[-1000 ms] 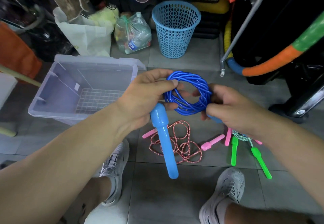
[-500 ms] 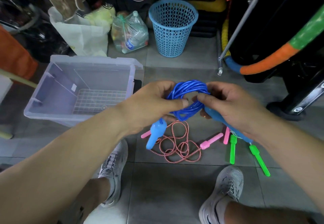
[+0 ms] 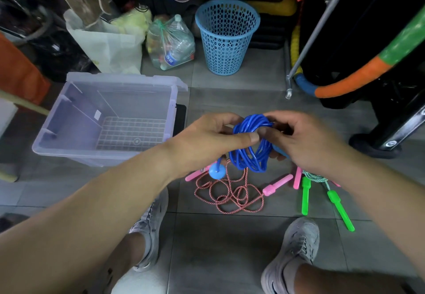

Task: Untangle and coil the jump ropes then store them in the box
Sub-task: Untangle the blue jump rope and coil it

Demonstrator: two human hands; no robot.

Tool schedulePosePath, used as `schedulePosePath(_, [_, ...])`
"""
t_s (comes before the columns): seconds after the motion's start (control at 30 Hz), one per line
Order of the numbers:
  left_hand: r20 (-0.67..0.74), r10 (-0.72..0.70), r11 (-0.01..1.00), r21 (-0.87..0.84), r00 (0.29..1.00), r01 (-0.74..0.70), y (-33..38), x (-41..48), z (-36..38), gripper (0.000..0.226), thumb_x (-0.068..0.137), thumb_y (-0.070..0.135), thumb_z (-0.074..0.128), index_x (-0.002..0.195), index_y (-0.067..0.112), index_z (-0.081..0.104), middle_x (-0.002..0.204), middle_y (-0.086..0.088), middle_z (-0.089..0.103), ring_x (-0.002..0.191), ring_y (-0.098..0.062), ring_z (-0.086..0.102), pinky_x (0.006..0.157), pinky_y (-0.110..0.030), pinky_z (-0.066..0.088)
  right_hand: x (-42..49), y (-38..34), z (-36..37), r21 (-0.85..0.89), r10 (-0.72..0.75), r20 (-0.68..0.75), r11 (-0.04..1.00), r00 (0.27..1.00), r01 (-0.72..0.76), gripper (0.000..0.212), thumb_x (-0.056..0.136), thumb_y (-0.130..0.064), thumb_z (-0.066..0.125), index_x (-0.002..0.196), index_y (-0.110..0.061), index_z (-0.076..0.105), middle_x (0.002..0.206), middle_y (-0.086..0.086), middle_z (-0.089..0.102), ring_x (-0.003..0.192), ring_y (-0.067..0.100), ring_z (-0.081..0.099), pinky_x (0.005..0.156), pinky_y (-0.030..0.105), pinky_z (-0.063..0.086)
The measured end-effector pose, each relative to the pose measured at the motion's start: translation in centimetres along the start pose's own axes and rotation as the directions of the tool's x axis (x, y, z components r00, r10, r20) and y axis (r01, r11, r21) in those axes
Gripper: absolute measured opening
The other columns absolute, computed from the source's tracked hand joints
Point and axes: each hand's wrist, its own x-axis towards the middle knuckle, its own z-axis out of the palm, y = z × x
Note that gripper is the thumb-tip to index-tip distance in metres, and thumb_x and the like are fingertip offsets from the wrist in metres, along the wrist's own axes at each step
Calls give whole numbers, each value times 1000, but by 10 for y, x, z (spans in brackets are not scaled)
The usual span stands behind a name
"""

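Note:
A coiled blue jump rope (image 3: 250, 146) hangs in the air between both hands. My left hand (image 3: 207, 141) pinches the coil's left side with thumb and fingers. My right hand (image 3: 301, 141) grips its right side and covers most of one blue handle. The other blue handle (image 3: 216, 171) dangles below my left hand, end-on to the camera. On the floor beneath lie a tangled red-white rope with pink handles (image 3: 232, 192) and a green-handled rope (image 3: 322, 187). The clear plastic box (image 3: 110, 155) stands open to the left, nothing inside it.
A blue mesh basket (image 3: 226, 38), bags and a bottle-filled sack (image 3: 170, 45) line the back wall. A metal rack leg (image 3: 288, 91) and foam-padded tubes (image 3: 358, 77) stand at right. My two grey shoes (image 3: 296, 247) rest on the tiled floor near the ropes.
The blue coil has been lowered and tilted from a flat ring to hanging loops. The long blue handle swung from pointing down to end-on. Both hands shifted closer together on the coil.

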Motion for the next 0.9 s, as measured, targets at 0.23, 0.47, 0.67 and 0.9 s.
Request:
schedulePosePath(0.23, [-19, -53, 994, 93, 998, 55, -5, 3, 8, 24, 96, 32, 65, 103, 9, 68, 80, -19, 70, 55, -12, 60, 55, -24, 48, -5, 2, 10, -155, -65, 18, 986, 998, 67, 25, 94, -31, 64, 117, -40, 68, 93, -15, 72, 82, 6, 68, 80, 44, 58])
schedulePosePath(0.47, [-100, -140, 980, -157, 985, 124, -1, 6, 3, 23, 102, 25, 54, 106, 7, 68, 78, -5, 69, 75, -17, 65, 74, -28, 54, 2, -1, 6, -55, -4, -128, 998, 992, -3, 15, 87, -35, 73, 102, -33, 71, 87, -7, 70, 66, 8, 69, 70, 38, 58])
schedulePosePath(0.67, [-203, -160, 964, -244, 966, 108, 4, 13, -12, 21, 101, 27, 56, 87, 13, 63, 68, 3, 54, 64, -13, 58, 81, -43, 58, 5, -5, 7, -8, 49, -65, 999, 997, -49, 8, 96, -28, 63, 96, -26, 71, 69, -6, 68, 57, 10, 70, 65, 48, 61])
schedulePosePath(0.9, [-280, -20, 983, -180, 960, -32, 5, 13, -18, 11, 91, 16, 69, 99, 11, 63, 65, -1, 64, 54, -13, 58, 56, -24, 50, -3, 0, 6, 117, 64, 27, 991, 998, -67, 12, 99, -20, 59, 98, -24, 71, 64, -12, 70, 54, 4, 65, 55, 20, 52])
